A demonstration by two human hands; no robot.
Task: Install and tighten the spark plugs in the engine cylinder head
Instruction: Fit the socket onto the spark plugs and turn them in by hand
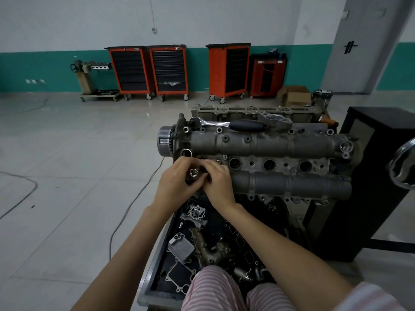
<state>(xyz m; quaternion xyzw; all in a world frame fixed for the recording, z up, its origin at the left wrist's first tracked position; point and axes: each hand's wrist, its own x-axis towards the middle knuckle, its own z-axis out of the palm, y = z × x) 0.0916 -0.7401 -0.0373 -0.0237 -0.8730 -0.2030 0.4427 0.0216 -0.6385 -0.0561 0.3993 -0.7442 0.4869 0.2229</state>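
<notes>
The grey cylinder head (pixel 265 143) lies across the stand in front of me, with three open spark plug wells (pixel 269 164) in a row to the right of my hands. Both hands meet over the leftmost well. My left hand (pixel 177 179) and my right hand (pixel 219 182) together grip a chrome spark plug socket (pixel 193 172), its open square end facing up. The socket's lower part and the well beneath are hidden by my fingers. A chrome ratchet with a black handle (pixel 226 125) rests on the head's far edge.
A black tray (pixel 161 261) under the head holds several loose engine parts and gaskets. A second engine block (pixel 253 110) stands behind. A black stand (pixel 368 176) is to the right. Orange tool carts (pixel 170 71) line the far wall. Cables cross the floor at left.
</notes>
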